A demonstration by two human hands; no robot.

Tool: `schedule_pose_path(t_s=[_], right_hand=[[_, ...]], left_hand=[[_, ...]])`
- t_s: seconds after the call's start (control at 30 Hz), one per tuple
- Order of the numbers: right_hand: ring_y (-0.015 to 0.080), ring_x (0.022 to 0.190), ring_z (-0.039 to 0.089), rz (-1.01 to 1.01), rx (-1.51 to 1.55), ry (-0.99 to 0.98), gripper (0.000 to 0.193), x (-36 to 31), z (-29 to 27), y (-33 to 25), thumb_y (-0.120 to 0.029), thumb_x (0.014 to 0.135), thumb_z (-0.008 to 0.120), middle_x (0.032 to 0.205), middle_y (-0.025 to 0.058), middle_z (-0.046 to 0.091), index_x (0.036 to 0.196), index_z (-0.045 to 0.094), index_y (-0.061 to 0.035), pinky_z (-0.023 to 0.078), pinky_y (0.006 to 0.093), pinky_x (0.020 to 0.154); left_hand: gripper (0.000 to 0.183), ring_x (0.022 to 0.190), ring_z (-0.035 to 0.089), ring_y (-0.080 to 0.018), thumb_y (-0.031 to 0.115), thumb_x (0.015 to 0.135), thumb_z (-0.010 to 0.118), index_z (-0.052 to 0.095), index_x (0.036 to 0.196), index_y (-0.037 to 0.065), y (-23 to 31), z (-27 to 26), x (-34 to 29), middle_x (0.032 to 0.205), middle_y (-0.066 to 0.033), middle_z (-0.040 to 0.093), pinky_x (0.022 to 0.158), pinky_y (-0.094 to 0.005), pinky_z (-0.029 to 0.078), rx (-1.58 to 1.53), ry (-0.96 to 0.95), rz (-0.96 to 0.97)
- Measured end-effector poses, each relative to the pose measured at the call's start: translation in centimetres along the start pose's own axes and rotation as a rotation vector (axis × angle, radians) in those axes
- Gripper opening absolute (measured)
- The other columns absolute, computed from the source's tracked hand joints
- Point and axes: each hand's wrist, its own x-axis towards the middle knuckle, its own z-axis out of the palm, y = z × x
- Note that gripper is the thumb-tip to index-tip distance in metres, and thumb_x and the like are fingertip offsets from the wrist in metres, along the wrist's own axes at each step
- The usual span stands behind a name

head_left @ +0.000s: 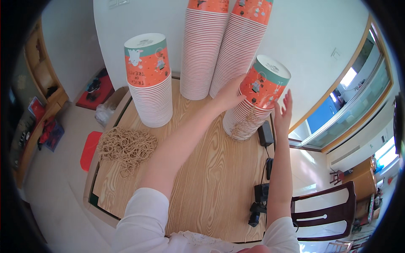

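Observation:
A stack of upside-down paper cups (262, 86), orange with a green band, stands on the right part of the wooden table and leans a little to the right. My left hand (231, 95) grips its left side, with the fingertips partly hidden behind the top cup. My right hand (283, 113) is at the stack's right side, fingers spread and pointing up, thumb close to the cups. Loose strands of tan twine (249, 124) hang down the front of this stack between my hands. A tangled heap of the same twine (128, 147) lies on the table at the left.
Another cup stack (149, 103) stands at the left, and two tall stacks (202, 55) rise against the wall. Along the table's right edge lie a black power adapter (265, 134) and cables. A dark chair (325, 211) stands to the right; a red stool (90, 151) is at the left.

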Motion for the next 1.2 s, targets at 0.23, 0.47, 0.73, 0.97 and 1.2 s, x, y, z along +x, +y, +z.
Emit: schedule_pose_path(t_s=[0.23,0.47,0.73,0.97,1.2], right_hand=[[0.0178,0.106,0.052,-0.191,0.283,-0.049,0.029,-0.4,3.1,-9.0,-0.003,0.085,0.051,0.114,0.0091,0.055,0.114,0.053,-0.0009,0.042,0.0305,0.089],[0.0100,0.094,0.053,0.183,0.561,-0.623,0.022,-1.6,17.7,-11.9,-0.011,0.085,0.056,0.101,0.0009,0.059,0.107,0.058,-0.0054,0.041,0.0241,0.083],[0.0086,0.080,0.054,0.591,0.532,-0.752,0.020,-1.6,26.9,-13.3,-0.016,0.083,0.059,0.087,-0.0016,0.059,0.102,0.059,-0.0089,0.044,0.0257,0.072],[0.0070,0.061,0.049,0.646,0.444,-0.670,0.011,-0.9,28.6,-14.3,-0.016,0.080,0.062,0.072,-0.0017,0.054,0.085,0.060,-0.0056,0.042,0.0227,0.055],[0.0067,0.056,0.047,0.706,0.588,-0.602,0.007,-1.3,28.7,-14.5,-0.011,0.080,0.062,0.067,-0.0009,0.052,0.080,0.059,-0.0050,0.039,0.0183,0.048]], left_hand=[[0.030,0.091,0.058,-0.0230,0.010,0.077,0.062,0.056,0.106,0.005,3.1,-10.2,-8.6,0.098,-0.0107,0.060,0.079,-0.0318,0.046,0.166,0.160,-0.117],[0.013,0.068,0.057,-0.0122,0.007,0.083,0.057,0.056,0.095,0.003,0.2,-25.2,-13.5,0.083,-0.0062,0.059,0.060,-0.0261,0.046,0.207,0.810,-0.115],[0.031,0.065,0.056,-0.0125,0.023,0.082,0.061,0.057,0.103,0.001,-5.2,-30.5,-12.5,0.087,-0.0082,0.061,0.054,-0.0259,0.046,-0.075,0.649,-0.712],[0.023,0.061,0.051,-0.0108,0.022,0.080,0.064,0.060,0.090,0.001,-5.8,-32.7,-12.0,0.085,-0.0057,0.060,0.055,-0.0245,0.045,-0.134,0.533,-0.843],[0.021,0.063,0.050,-0.0107,0.020,0.079,0.066,0.060,0.087,0.001,-5.3,-32.8,-11.9,0.080,-0.0053,0.058,0.053,-0.0239,0.043,-0.319,0.559,-0.909]])
